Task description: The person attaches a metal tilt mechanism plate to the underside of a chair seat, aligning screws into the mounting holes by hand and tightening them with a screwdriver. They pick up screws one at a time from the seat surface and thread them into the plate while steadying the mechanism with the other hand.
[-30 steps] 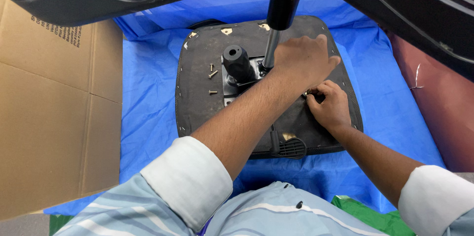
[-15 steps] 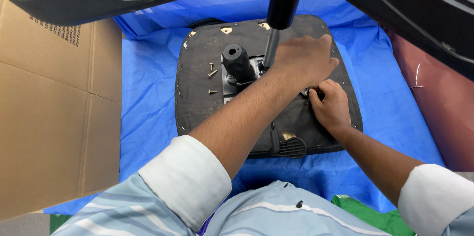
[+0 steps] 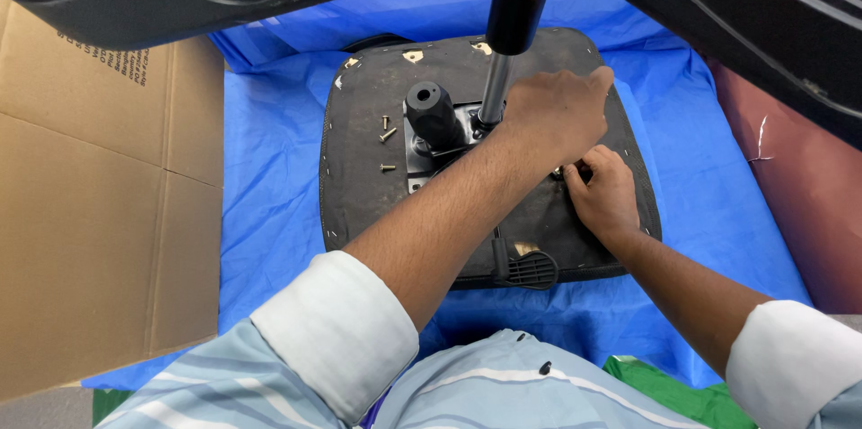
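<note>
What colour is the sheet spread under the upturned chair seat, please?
Blue; the sheet shows clearly in the head view, under the black seat.

Hands barely shifting on the upturned chair seat

The right hand [image 3: 606,194] is creeping slightly up and inward across the black seat underside [image 3: 377,186], its fingers curling tighter near the small fitting, while the left hand [image 3: 552,114] is easing a touch lower beside the metal post [image 3: 494,92].

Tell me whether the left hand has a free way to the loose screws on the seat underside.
Probably yes. The loose screws lie bare on the black seat underside, left of the black knob. The left hand rests to the right of the knob and the gas cylinder, so it would have to go over or around them.
</note>
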